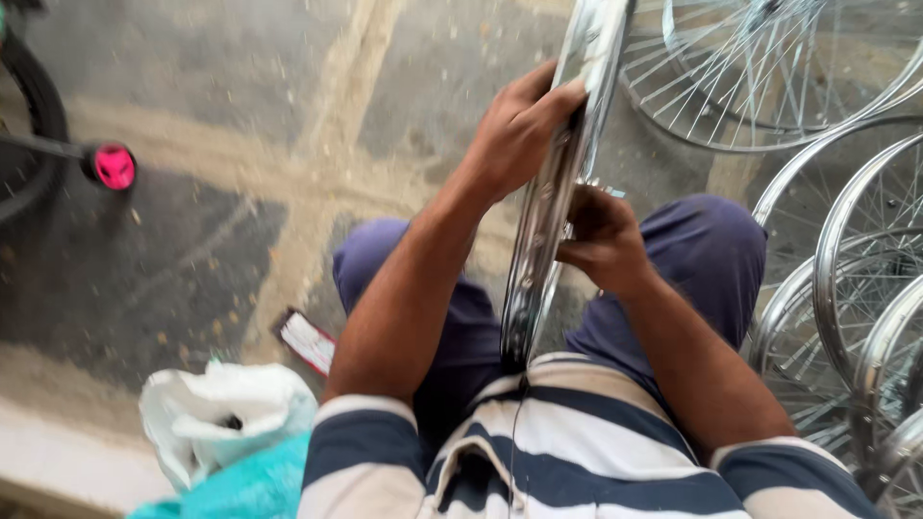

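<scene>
A shiny steel bicycle wheel rim [562, 183] stands upright on edge between my knees, running from my lap up past the top of the view. My left hand [519, 130] grips the rim's left side near its upper part, fingers curled over the edge. My right hand [601, 235] is closed around something at the wheel's right side, near the spokes or hub; what it grips is hidden by the fingers. I sit in dark blue trousers and a striped shirt.
Several spoked steel wheels [846, 259] lie stacked at the right and top right [769, 67]. A white plastic bag [216, 408] on teal cloth sits at lower left. A small card-like packet [308, 341] lies on the concrete floor. A bicycle tyre and a pink pedal [113, 165] are at far left.
</scene>
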